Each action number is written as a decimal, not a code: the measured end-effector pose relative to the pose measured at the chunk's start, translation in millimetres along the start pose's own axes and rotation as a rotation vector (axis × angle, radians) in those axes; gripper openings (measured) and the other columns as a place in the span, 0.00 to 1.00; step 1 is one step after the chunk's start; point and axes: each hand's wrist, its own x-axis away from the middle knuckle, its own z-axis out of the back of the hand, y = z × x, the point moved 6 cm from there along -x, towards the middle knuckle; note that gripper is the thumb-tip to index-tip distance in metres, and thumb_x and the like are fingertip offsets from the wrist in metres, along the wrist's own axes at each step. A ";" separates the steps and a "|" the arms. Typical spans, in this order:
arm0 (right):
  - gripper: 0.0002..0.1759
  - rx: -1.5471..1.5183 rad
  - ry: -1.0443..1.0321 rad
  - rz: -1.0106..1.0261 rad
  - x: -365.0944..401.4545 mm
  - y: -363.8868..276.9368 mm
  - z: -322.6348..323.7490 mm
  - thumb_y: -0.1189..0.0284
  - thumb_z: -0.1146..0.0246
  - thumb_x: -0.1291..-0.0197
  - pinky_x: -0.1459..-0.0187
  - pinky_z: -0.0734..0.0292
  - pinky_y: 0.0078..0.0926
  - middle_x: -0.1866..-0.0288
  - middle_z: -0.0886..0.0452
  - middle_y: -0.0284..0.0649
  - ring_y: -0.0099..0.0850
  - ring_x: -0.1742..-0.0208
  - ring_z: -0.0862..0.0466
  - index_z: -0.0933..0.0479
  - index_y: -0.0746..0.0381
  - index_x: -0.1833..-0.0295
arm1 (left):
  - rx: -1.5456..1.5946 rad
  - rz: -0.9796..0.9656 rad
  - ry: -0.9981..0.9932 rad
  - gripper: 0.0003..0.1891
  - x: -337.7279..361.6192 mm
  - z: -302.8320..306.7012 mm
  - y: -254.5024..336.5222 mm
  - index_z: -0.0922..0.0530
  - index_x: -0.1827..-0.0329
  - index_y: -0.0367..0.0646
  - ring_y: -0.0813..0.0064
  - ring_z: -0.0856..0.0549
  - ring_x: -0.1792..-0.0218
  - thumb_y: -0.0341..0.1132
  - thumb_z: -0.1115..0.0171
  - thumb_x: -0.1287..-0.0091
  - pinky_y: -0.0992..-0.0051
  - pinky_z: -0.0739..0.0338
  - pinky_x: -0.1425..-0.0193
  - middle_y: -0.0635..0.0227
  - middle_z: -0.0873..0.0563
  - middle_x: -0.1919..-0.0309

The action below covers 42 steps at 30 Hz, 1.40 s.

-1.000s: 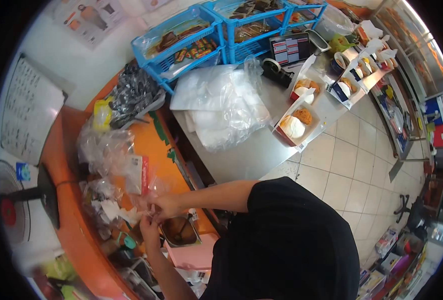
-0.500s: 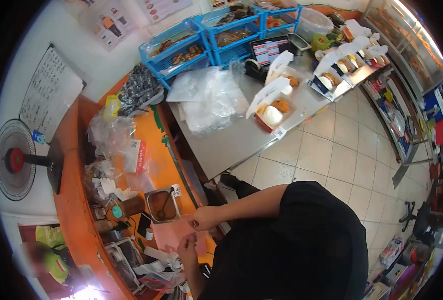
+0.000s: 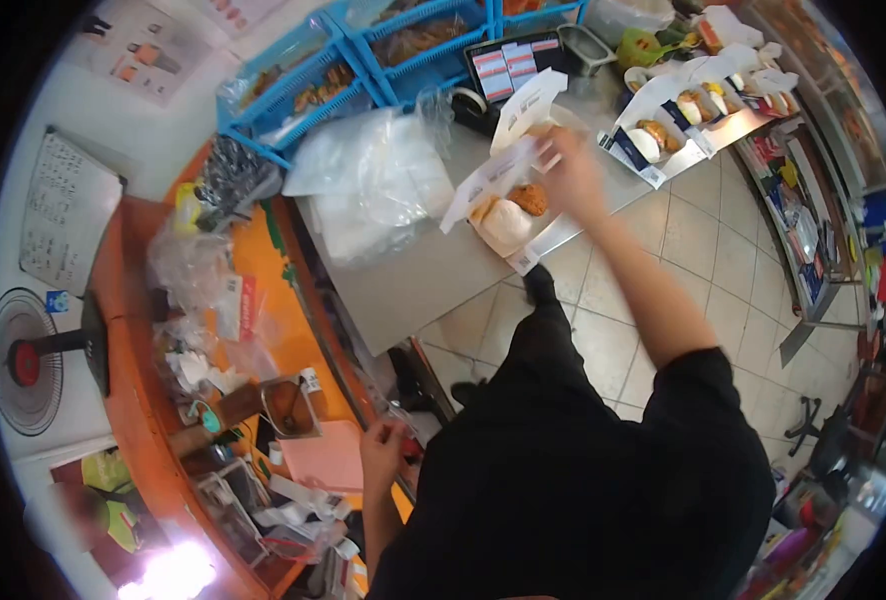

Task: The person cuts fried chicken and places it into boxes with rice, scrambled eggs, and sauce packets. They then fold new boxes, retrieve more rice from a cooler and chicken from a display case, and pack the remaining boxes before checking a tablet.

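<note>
1. Writing on the wall board and the screen is too small to read.
2. The right hand, blurred, is just beside an open food box on the steel desk; I cannot tell its grip.
3. The left hand is near a pink pad; its grip is unclear.

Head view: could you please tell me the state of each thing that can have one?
Near food box, open, lid up, filled.
Far food boxes, open, filled.
Metal pan, uncovered.
Right hand, stretched out over the boxes, blurred.
Left hand, low by the counter, grip unclear.
</note>
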 end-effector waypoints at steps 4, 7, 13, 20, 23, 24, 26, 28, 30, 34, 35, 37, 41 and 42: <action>0.21 0.260 0.064 0.124 -172.1 127.4 77.7 0.66 0.32 0.37 0.44 0.20 0.44 0.43 0.17 0.48 0.49 0.46 0.16 0.20 0.59 0.40 | -0.262 0.029 -0.050 0.08 -45.6 -54.5 30.2 0.16 0.61 0.36 0.76 0.14 0.68 0.33 0.33 0.28 0.74 0.20 0.61 0.65 0.12 0.70; 0.27 0.517 -0.022 0.463 -253.7 149.5 57.7 0.64 0.32 0.36 0.36 0.25 0.45 0.35 0.21 0.47 0.49 0.35 0.22 0.25 0.55 0.31 | -0.659 0.069 -0.234 0.11 -60.5 -114.5 39.4 0.15 0.57 0.39 0.57 0.10 0.63 0.38 0.29 0.32 0.65 0.18 0.55 0.53 0.11 0.66; 0.39 0.616 -0.295 0.838 -327.8 195.9 -37.1 0.61 0.33 0.34 0.26 0.34 0.47 0.28 0.26 0.43 0.44 0.27 0.28 0.38 0.48 0.19 | -0.331 0.295 -0.365 0.07 -87.0 -220.7 93.3 0.16 0.58 0.38 0.69 0.11 0.62 0.33 0.32 0.30 0.68 0.18 0.54 0.60 0.11 0.67; 0.47 0.601 -0.524 0.896 -339.7 245.9 -86.8 0.59 0.32 0.35 0.25 0.36 0.47 0.33 0.25 0.43 0.44 0.31 0.26 0.47 0.46 0.14 | -0.172 0.461 -0.331 0.04 -92.4 -257.5 100.6 0.17 0.56 0.38 0.76 0.14 0.60 0.29 0.34 0.29 0.73 0.20 0.51 0.66 0.12 0.64; 0.51 0.518 -0.494 0.921 -339.0 244.1 -82.7 0.57 0.30 0.37 0.26 0.36 0.47 0.36 0.25 0.44 0.43 0.33 0.25 0.49 0.44 0.13 | -0.054 0.482 -0.315 0.03 -95.6 -267.2 104.2 0.17 0.55 0.38 0.77 0.13 0.58 0.27 0.35 0.28 0.74 0.20 0.49 0.67 0.12 0.63; 0.53 0.505 -0.470 0.948 -338.4 241.3 -80.1 0.57 0.29 0.39 0.27 0.35 0.47 0.37 0.26 0.44 0.43 0.33 0.25 0.50 0.44 0.13 | -0.013 0.488 -0.303 0.03 -97.5 -269.3 106.8 0.17 0.55 0.37 0.77 0.13 0.58 0.27 0.36 0.28 0.74 0.19 0.48 0.68 0.12 0.62; 0.49 0.481 -0.473 0.932 -339.5 241.9 -79.1 0.60 0.30 0.37 0.29 0.33 0.47 0.38 0.25 0.43 0.42 0.35 0.24 0.46 0.44 0.14 | -0.013 0.487 -0.297 0.04 -103.5 -270.6 118.3 0.17 0.54 0.36 0.76 0.13 0.56 0.27 0.36 0.27 0.73 0.19 0.46 0.67 0.11 0.61; 0.46 0.480 -0.526 0.881 -342.6 246.1 -81.3 0.63 0.31 0.36 0.30 0.32 0.46 0.38 0.24 0.41 0.42 0.36 0.23 0.44 0.44 0.15 | -0.010 0.484 -0.293 0.05 -110.0 -270.3 131.7 0.16 0.53 0.36 0.75 0.12 0.55 0.27 0.37 0.27 0.72 0.19 0.44 0.66 0.11 0.61; 0.39 0.470 -0.465 0.909 -342.4 243.8 -80.9 0.65 0.32 0.36 0.33 0.29 0.45 0.42 0.21 0.40 0.41 0.39 0.21 0.37 0.46 0.20 | -0.098 0.491 -0.316 0.08 -111.1 -268.3 142.2 0.16 0.51 0.35 0.73 0.11 0.53 0.28 0.38 0.27 0.71 0.18 0.42 0.63 0.10 0.59; 0.45 0.467 -0.455 0.907 -335.5 232.8 -76.6 0.66 0.31 0.38 0.28 0.32 0.47 0.37 0.23 0.41 0.42 0.35 0.23 0.42 0.46 0.16 | -0.105 0.516 -0.327 0.09 -101.5 -263.7 124.3 0.16 0.49 0.34 0.72 0.11 0.53 0.29 0.38 0.27 0.69 0.17 0.43 0.60 0.09 0.58; 0.44 0.471 -0.472 0.888 -335.9 234.2 -77.5 0.66 0.31 0.37 0.28 0.32 0.47 0.37 0.22 0.42 0.42 0.35 0.22 0.42 0.45 0.16 | -0.113 0.516 -0.310 0.09 -101.8 -265.1 126.0 0.16 0.50 0.34 0.73 0.11 0.53 0.28 0.38 0.28 0.70 0.17 0.43 0.61 0.09 0.59; 0.45 0.470 -0.472 0.885 -335.3 233.2 -76.3 0.66 0.31 0.36 0.28 0.32 0.47 0.36 0.23 0.42 0.42 0.34 0.23 0.43 0.45 0.16 | -0.126 0.518 -0.292 0.08 -99.3 -265.4 124.0 0.16 0.51 0.34 0.74 0.11 0.54 0.28 0.38 0.28 0.71 0.17 0.44 0.62 0.09 0.60; 0.39 0.441 -0.489 0.853 -336.6 220.6 -63.2 0.63 0.32 0.38 0.28 0.35 0.50 0.36 0.23 0.46 0.48 0.34 0.24 0.34 0.53 0.21 | -0.075 0.505 -0.266 0.06 -93.8 -268.1 121.6 0.17 0.55 0.35 0.78 0.12 0.56 0.26 0.38 0.30 0.74 0.18 0.46 0.66 0.10 0.62; 0.43 0.503 -0.598 0.778 -337.2 225.8 -65.0 0.61 0.31 0.41 0.26 0.37 0.54 0.30 0.26 0.50 0.53 0.30 0.27 0.36 0.58 0.21 | -0.061 0.498 -0.249 0.05 -94.0 -267.9 123.6 0.17 0.56 0.35 0.79 0.12 0.56 0.26 0.38 0.30 0.75 0.18 0.46 0.67 0.11 0.62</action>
